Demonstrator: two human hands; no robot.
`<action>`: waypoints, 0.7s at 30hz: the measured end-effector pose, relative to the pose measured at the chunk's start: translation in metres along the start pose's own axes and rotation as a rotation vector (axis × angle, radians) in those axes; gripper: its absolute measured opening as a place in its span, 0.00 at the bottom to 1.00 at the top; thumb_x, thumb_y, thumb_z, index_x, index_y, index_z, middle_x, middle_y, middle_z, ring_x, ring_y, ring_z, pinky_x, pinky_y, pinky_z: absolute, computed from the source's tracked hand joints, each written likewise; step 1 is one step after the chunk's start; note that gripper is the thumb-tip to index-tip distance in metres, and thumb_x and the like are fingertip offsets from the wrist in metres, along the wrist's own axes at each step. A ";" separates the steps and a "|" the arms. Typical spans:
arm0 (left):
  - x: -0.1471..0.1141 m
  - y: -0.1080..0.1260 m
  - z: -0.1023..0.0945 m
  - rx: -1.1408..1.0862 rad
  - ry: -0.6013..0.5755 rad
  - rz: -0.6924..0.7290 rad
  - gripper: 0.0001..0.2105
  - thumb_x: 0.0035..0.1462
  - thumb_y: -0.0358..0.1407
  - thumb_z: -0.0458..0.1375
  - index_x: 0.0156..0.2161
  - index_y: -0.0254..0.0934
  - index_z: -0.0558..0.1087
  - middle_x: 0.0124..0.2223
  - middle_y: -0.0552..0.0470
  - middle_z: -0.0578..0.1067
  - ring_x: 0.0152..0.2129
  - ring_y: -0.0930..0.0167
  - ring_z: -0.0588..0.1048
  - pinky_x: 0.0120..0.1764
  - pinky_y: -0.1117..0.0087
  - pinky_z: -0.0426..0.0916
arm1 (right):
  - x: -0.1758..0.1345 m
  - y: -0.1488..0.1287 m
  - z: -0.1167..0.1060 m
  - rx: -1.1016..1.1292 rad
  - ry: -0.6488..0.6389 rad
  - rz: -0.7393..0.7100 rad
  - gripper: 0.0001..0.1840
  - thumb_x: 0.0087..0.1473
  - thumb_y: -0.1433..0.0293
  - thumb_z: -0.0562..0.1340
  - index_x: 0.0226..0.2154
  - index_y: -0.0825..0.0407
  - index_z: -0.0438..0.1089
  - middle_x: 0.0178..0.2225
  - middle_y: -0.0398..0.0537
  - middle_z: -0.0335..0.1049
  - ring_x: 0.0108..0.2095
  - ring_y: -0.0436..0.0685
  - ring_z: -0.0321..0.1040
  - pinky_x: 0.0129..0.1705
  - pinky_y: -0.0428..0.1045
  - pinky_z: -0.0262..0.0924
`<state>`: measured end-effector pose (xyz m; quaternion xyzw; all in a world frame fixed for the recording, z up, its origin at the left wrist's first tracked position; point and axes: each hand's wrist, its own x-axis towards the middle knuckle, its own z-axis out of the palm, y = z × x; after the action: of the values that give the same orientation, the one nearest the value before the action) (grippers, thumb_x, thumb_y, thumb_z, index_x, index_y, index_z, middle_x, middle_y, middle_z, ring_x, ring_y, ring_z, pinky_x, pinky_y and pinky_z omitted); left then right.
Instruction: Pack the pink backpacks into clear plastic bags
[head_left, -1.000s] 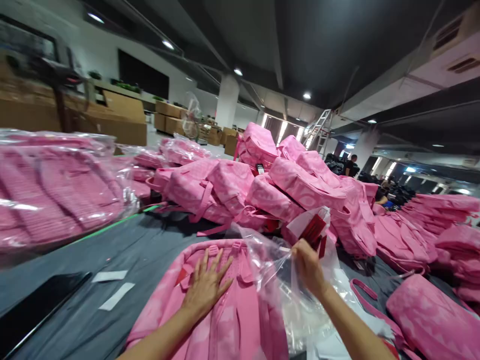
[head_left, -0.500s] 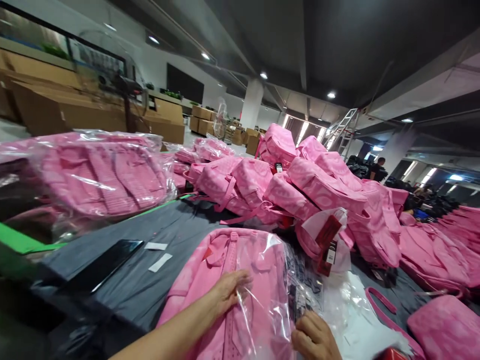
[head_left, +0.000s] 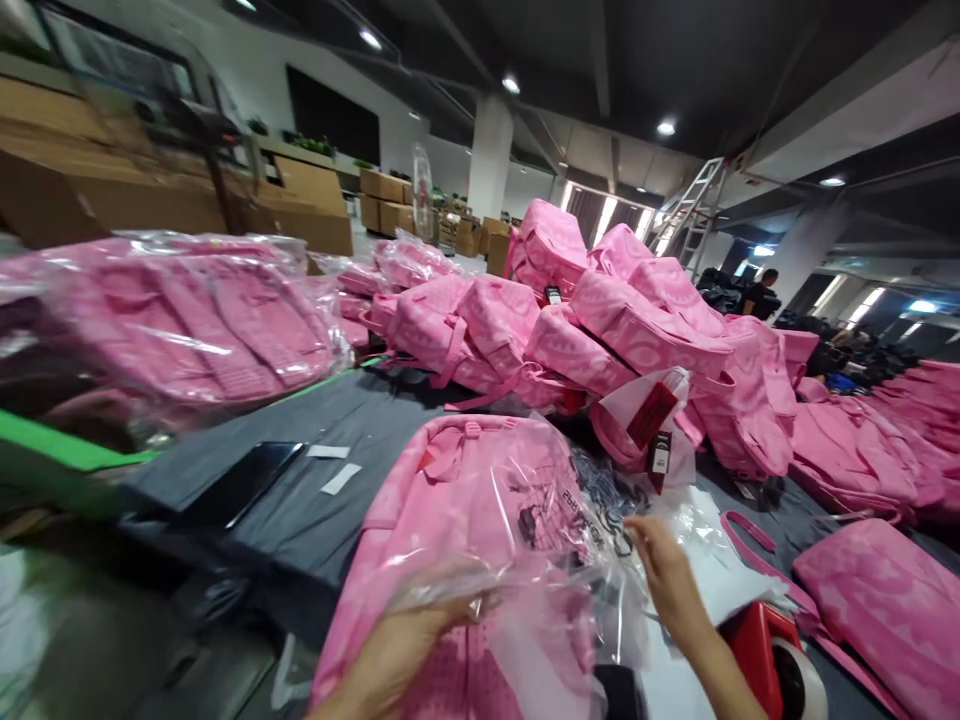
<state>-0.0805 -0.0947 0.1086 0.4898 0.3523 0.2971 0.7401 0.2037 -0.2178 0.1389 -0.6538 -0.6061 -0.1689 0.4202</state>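
Clear plastic (head_left: 544, 640) covers left grip (head_left: 431, 620); right grip (head_left: 667, 562) looks curled, can't tell either hold tbh; tape dispenser (head_left: 756, 655) right of it.

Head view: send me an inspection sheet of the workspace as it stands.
Surface: dark grey cloth, wrinkled.
Job's things: pink fabric backpack, partly covered by a clear plastic bag.
Clutter: flat black phone; two thin white strips; red tape dispenser; heaped pink backpacks behind; clear-wrapped pink backpacks at picture left.
Hands: bare left hand, blurred, over the backpack among the film; bare right hand right of the backpack, by the film. Grip of either unclear.
Cables: nothing seen.
Surroundings: brown cardboard boxes; silver metal ladder; person in dark top.
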 end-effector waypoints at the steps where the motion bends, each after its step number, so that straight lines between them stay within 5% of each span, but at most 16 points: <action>1: 0.004 0.007 0.015 -0.098 -0.012 0.002 0.26 0.37 0.51 0.75 0.39 0.35 0.83 0.42 0.41 0.83 0.42 0.55 0.81 0.48 0.59 0.76 | 0.014 -0.015 -0.005 0.006 0.026 0.043 0.13 0.69 0.60 0.55 0.41 0.47 0.72 0.33 0.48 0.74 0.30 0.55 0.73 0.30 0.49 0.68; 5: 0.011 0.035 0.062 -0.274 -0.035 0.127 0.27 0.34 0.47 0.78 0.39 0.34 0.80 0.36 0.45 0.82 0.35 0.62 0.80 0.42 0.65 0.75 | 0.024 -0.079 -0.004 0.128 -0.254 -0.002 0.15 0.59 0.55 0.67 0.36 0.48 0.67 0.27 0.40 0.66 0.23 0.50 0.63 0.24 0.46 0.57; 8: 0.009 0.044 0.078 -0.229 -0.043 0.245 0.23 0.37 0.48 0.77 0.33 0.34 0.77 0.31 0.51 0.77 0.30 0.68 0.75 0.35 0.70 0.71 | 0.004 -0.093 0.016 0.179 -0.216 0.086 0.19 0.56 0.52 0.68 0.31 0.49 0.66 0.27 0.41 0.65 0.25 0.50 0.62 0.26 0.46 0.54; 12: 0.008 0.048 0.079 -0.080 0.030 0.345 0.27 0.37 0.55 0.74 0.22 0.36 0.66 0.22 0.58 0.65 0.21 0.75 0.64 0.25 0.74 0.62 | -0.006 -0.079 0.023 0.521 -0.300 0.295 0.20 0.63 0.51 0.62 0.29 0.50 0.69 0.32 0.45 0.67 0.34 0.53 0.67 0.37 0.47 0.61; 16: 0.013 0.051 0.079 0.057 0.099 0.358 0.33 0.39 0.67 0.66 0.19 0.36 0.67 0.19 0.56 0.63 0.17 0.75 0.61 0.21 0.74 0.58 | -0.006 -0.083 0.017 0.758 -0.358 0.494 0.20 0.64 0.48 0.58 0.40 0.48 0.68 0.42 0.48 0.69 0.44 0.56 0.68 0.48 0.51 0.62; 21: 0.017 0.046 0.072 0.068 0.136 0.405 0.36 0.41 0.71 0.62 0.17 0.36 0.67 0.17 0.56 0.60 0.15 0.76 0.59 0.18 0.75 0.56 | -0.001 -0.096 0.033 0.641 -0.276 0.369 0.22 0.59 0.48 0.65 0.32 0.50 0.68 0.34 0.46 0.68 0.37 0.54 0.65 0.41 0.49 0.57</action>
<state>-0.0163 -0.1024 0.1667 0.5540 0.3056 0.4601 0.6228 0.1044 -0.2023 0.1520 -0.6042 -0.5511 0.1965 0.5410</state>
